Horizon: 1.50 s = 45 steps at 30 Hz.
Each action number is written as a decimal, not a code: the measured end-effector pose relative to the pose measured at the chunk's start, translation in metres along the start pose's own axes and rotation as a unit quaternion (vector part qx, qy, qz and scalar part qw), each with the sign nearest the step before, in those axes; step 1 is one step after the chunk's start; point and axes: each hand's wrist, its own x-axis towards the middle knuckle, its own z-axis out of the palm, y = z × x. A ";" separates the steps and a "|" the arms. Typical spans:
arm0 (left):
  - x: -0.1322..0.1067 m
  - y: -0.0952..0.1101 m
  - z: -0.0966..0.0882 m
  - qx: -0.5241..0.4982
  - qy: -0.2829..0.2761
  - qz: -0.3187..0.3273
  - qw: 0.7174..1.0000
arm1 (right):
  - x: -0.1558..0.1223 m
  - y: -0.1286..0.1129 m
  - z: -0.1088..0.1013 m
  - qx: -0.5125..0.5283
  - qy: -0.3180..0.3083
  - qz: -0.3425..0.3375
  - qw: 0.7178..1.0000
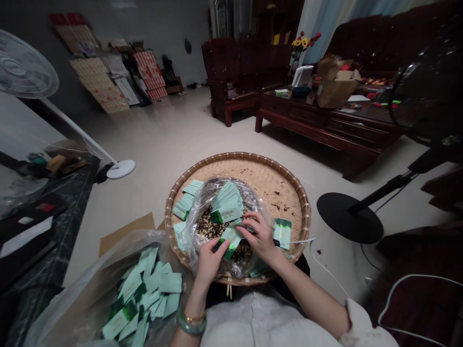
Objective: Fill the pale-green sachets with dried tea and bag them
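Note:
My left hand (211, 258) pinches the lower end of a pale green packet (231, 237) with a dark green band. At the packet's upper end, my right hand (258, 236) is closed around a slim black tool (277, 243) with a white cord trailing right; its tip is hidden by the fingers. Below both hands, a clear plastic bag (193, 219) holds dark and pale loose dried pieces (208, 224). A fanned stack of green packets (227, 200) lies on top of it. The bag rests in a round woven bamboo tray (306, 212).
More packets (284, 231) lie around the tray. At lower left, a large plastic bag (87, 274) holds many packets. A white fan (121, 168) stands left, a black fan (349, 217) right. Beyond is a dark wooden table (311, 113). The white cord (331, 270) crosses the right side.

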 end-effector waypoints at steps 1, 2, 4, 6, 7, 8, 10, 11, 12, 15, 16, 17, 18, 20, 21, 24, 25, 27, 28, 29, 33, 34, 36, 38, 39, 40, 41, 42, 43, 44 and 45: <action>0.001 0.000 -0.001 0.014 0.013 0.009 1.000 | 0.001 -0.001 -0.001 -0.017 -0.004 0.006 1.000; 0.003 -0.001 -0.002 0.022 0.032 0.015 0.999 | 0.003 -0.001 -0.003 -0.027 -0.011 0.007 1.000; 0.006 -0.004 -0.005 0.020 0.079 0.016 0.997 | 0.004 -0.002 -0.005 -0.014 -0.044 0.008 0.999; 0.008 -0.007 -0.007 0.003 0.121 0.010 0.993 | 0.004 -0.001 -0.007 0.029 -0.087 0.031 0.995; 0.010 -0.009 -0.008 -0.007 0.132 0.007 0.991 | 0.003 0.000 -0.007 0.050 -0.107 0.059 0.991; 0.011 -0.010 -0.008 -0.020 0.139 0.004 0.990 | 0.003 0.000 -0.006 0.072 -0.126 0.097 0.985; 0.012 -0.012 -0.007 -0.052 0.140 -0.006 0.989 | 0.003 0.000 -0.004 0.141 -0.164 0.187 0.958; 0.012 -0.013 -0.007 -0.070 0.138 -0.012 0.988 | 0.003 -0.001 -0.003 0.187 -0.185 0.229 0.937; 0.012 -0.013 -0.006 -0.085 0.136 -0.014 0.987 | 0.003 -0.002 -0.002 0.235 -0.208 0.265 0.912; 0.012 -0.015 -0.004 -0.086 0.121 -0.001 0.989 | 0.004 -0.005 0.001 0.336 -0.285 0.340 0.831; 0.011 -0.015 -0.004 -0.076 0.114 0.005 0.991 | 0.004 -0.005 0.002 0.352 -0.304 0.357 0.810; 0.011 -0.016 -0.005 -0.065 0.106 0.008 0.992 | 0.004 -0.006 0.002 0.364 -0.315 0.370 0.794; 0.011 -0.017 -0.006 -0.054 0.098 0.007 0.994 | 0.004 -0.006 0.003 0.376 -0.319 0.379 0.783; 0.011 -0.019 -0.009 -0.027 0.091 0.006 0.995 | 0.003 -0.005 0.004 0.393 -0.310 0.390 0.773; 0.011 -0.019 -0.010 -0.007 0.092 0.012 0.996 | 0.003 -0.004 0.004 0.395 -0.305 0.392 0.773; 0.010 -0.014 -0.013 0.096 0.128 0.104 0.982 | 0.005 0.001 0.005 0.362 -0.301 0.367 0.802; 0.009 -0.011 -0.013 0.148 0.142 0.159 0.966 | 0.006 0.002 0.005 0.338 -0.304 0.350 0.819; 0.007 -0.005 -0.013 0.272 0.136 0.268 0.914 | 0.006 0.004 0.007 0.286 -0.315 0.310 0.850; 0.005 -0.003 -0.013 0.331 0.110 0.306 0.886 | 0.005 0.005 0.008 0.263 -0.324 0.292 0.861; 0.004 -0.001 -0.013 0.379 0.076 0.328 0.862 | 0.004 0.004 0.009 0.246 -0.333 0.277 0.867; 0.005 -0.006 -0.010 0.415 -0.001 0.351 0.839 | 0.002 -0.002 0.010 0.232 -0.357 0.242 0.872; 0.006 -0.008 -0.010 0.403 -0.004 0.352 0.845 | 0.003 -0.004 0.007 0.239 -0.358 0.242 0.869; 0.009 -0.012 -0.010 0.377 0.004 0.351 0.857 | 0.009 -0.006 -0.001 0.263 -0.348 0.265 0.860; 0.012 -0.014 -0.012 0.357 0.027 0.345 0.867 | 0.016 -0.004 -0.013 0.298 -0.309 0.304 0.850; 0.014 -0.015 -0.012 0.349 0.041 0.342 0.872 | 0.019 -0.002 -0.018 0.309 -0.282 0.322 0.849; 0.015 -0.014 -0.013 0.340 0.057 0.338 0.876 | 0.021 0.001 -0.023 0.311 -0.258 0.335 0.851; 0.016 -0.014 -0.014 0.332 0.072 0.334 0.879 | 0.021 0.003 -0.026 0.301 -0.246 0.341 0.856; 0.017 -0.014 -0.015 0.322 0.088 0.328 0.884 | 0.020 0.005 -0.029 0.278 -0.250 0.340 0.863; 0.018 -0.013 -0.016 0.311 0.103 0.317 0.890 | 0.016 0.006 -0.029 0.243 -0.272 0.330 0.871; 0.019 -0.013 -0.017 0.298 0.115 0.303 0.898 | 0.011 0.006 -0.029 0.197 -0.310 0.308 0.878; 0.019 -0.013 -0.018 0.284 0.124 0.284 0.907 | 0.005 0.005 -0.027 0.145 -0.355 0.277 0.881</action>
